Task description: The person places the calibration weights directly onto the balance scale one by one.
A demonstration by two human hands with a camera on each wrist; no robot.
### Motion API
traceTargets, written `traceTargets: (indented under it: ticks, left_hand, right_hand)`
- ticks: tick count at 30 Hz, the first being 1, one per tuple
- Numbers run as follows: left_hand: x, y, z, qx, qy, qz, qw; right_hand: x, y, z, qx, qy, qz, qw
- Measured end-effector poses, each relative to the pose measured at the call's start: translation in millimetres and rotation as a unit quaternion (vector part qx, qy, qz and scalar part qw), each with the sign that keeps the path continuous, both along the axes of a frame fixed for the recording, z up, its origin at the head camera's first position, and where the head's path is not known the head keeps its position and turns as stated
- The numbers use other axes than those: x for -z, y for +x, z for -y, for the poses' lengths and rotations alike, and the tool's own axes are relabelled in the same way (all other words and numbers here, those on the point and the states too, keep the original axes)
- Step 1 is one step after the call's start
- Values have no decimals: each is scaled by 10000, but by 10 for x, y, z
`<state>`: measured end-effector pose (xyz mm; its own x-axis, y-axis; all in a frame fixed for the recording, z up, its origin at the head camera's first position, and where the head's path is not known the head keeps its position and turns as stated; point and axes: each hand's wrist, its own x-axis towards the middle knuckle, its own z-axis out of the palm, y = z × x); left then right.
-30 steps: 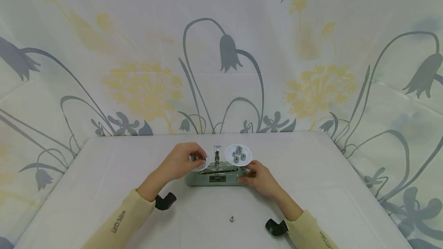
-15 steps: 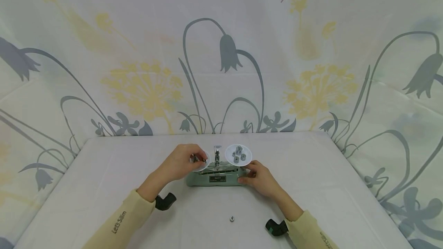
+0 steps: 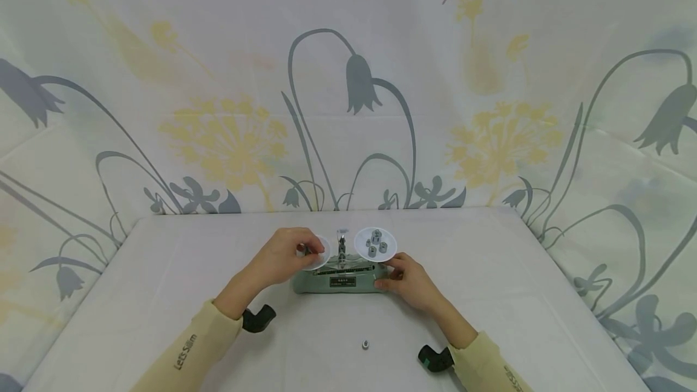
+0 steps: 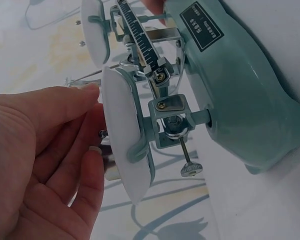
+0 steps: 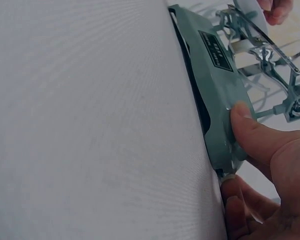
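A green balance scale (image 3: 342, 282) stands on the table, with a dark label on its front. My left hand (image 3: 285, 254) is at its left white pan (image 4: 122, 130), fingers curled round a small metal weight (image 4: 103, 134) whose knob shows at the fingertips. Part of that weight is hidden by the fingers. A bigger metal weight (image 4: 110, 162) is on the same pan, behind a finger. My right hand (image 3: 408, 282) grips the right end of the green base, thumb on its front. Several weights (image 3: 376, 236) stand on the right pan (image 3: 389, 241).
One loose metal weight (image 3: 365, 345) stands on the white tablecloth (image 3: 316, 356) in front of the scale. Black camera mounts (image 3: 259, 319) are strapped at both wrists. Behind the table's far edge hangs a flower-patterned cloth (image 3: 348, 156).
My left hand stays at the left pan, its fingertips shifting slightly. The small weight seen at the fingertips before is hidden in the head view now. My right hand keeps its hold.
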<state>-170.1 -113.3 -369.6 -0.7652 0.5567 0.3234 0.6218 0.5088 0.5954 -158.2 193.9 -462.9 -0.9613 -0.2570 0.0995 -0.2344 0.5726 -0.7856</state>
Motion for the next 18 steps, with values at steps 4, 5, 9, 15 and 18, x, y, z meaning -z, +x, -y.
traceTargets:
  ticks: [4, 5, 9, 15, 18]
  left_hand:
    - [3, 3, 20, 11, 94, -93, 9999]
    - [2, 6, 21, 3, 110, -99, 9999]
    - [9, 36, 22, 40, 202, 51, 9998]
    - [18, 126, -19, 323, 573, 330, 9973]
    - [30, 170, -50, 469, 709, 366, 9957]
  right_hand:
    - [-11, 6, 4, 2, -20, 9, 10000]
    - [-12, 7, 5, 1, -28, 16, 10000]
    - [-11, 8, 7, 8, -22, 31, 10000]
    - [-24, 13, 6, 3, -3, 30, 10000]
    - [-35, 14, 6, -1, -2, 16, 10000]
